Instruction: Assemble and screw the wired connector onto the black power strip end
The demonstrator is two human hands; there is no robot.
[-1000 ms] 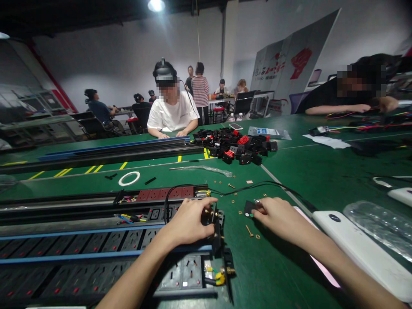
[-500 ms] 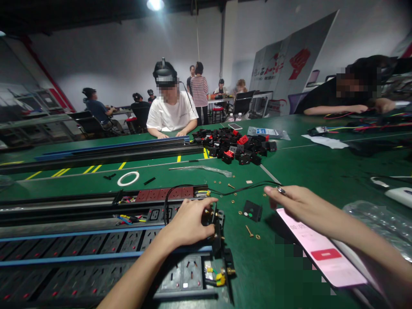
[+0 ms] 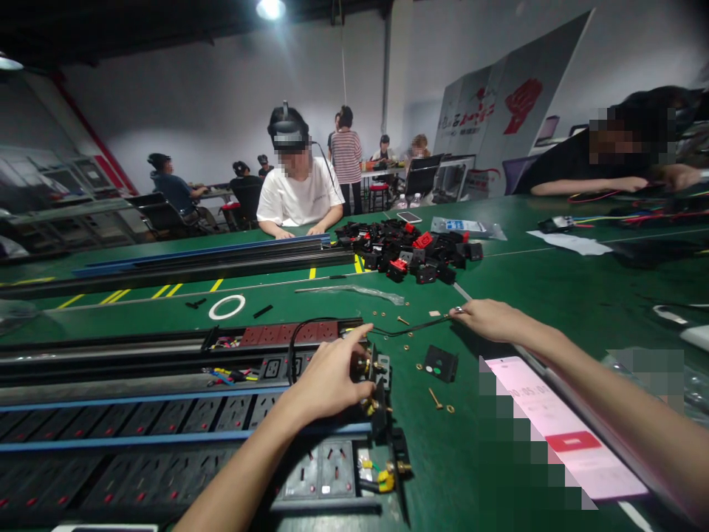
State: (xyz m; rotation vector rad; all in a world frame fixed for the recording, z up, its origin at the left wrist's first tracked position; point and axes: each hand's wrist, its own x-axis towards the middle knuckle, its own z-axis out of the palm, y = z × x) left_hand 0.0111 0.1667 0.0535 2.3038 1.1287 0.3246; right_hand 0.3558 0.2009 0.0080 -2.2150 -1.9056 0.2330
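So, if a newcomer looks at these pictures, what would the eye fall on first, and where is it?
The eye would likely go first to the heap of black and red parts in the middle of the green bench, and to the long black power strips at near left. The left hand is at one strip's end, the right hand at a thin black cable. At lower right, a phone glows pink.
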